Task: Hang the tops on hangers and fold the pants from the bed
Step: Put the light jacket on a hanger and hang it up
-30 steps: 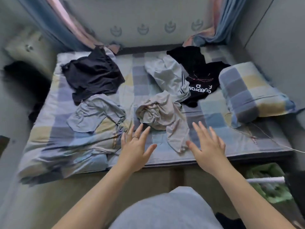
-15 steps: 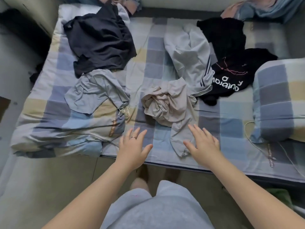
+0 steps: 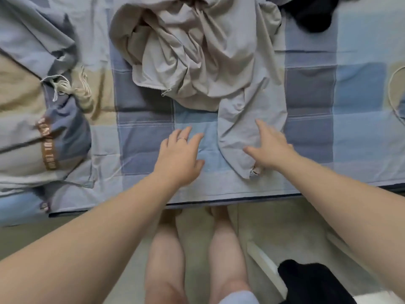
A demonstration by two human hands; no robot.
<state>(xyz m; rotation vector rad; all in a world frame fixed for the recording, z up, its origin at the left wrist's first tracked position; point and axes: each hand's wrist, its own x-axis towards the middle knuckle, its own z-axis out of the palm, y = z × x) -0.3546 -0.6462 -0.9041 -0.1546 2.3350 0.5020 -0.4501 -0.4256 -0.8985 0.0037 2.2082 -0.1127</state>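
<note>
Leftmost, well to the left of the beige garment (image 3: 197,51), a grey-blue garment (image 3: 32,29) lies crumpled on the bed (image 3: 144,137). Nearer the person than it, a checked quilt (image 3: 19,128) is bunched up. A brown lettered strip (image 3: 47,148) runs along its fold; the lettering is too blurred to read. Pale drawstring cords (image 3: 63,84) lie tangled between quilt and beige garment.

Left hand (image 3: 178,159): palm down over bare checked sheet, just left of the long tube of cloth that runs from the beige garment toward the bed's near edge. Fingers straight and spread wide, holding nothing. A ring (image 3: 182,139) shows on one finger. Whether the hand touches the sheet, cannot tell.

Beige garment: heaped in loose folds in the middle of the bed, with a zip edge (image 3: 162,89) exposed at its lower left. Its long tube (image 3: 247,128) lies flat, its end near the bed's edge. Sleeve or leg, cannot tell.

Right hand (image 3: 269,150): palm down on the right part of that tube, fingers spread wide and straight, lying on the cloth with nothing pinched.

Right of the beige garment, at the top of the view, lies part of a black garment (image 3: 311,16). Farther right, a white cable (image 3: 392,91) curves on the sheet. Down on the floor, right of the person's bare legs (image 3: 228,260), lies a black object (image 3: 311,281) beside a white bar (image 3: 267,266).
</note>
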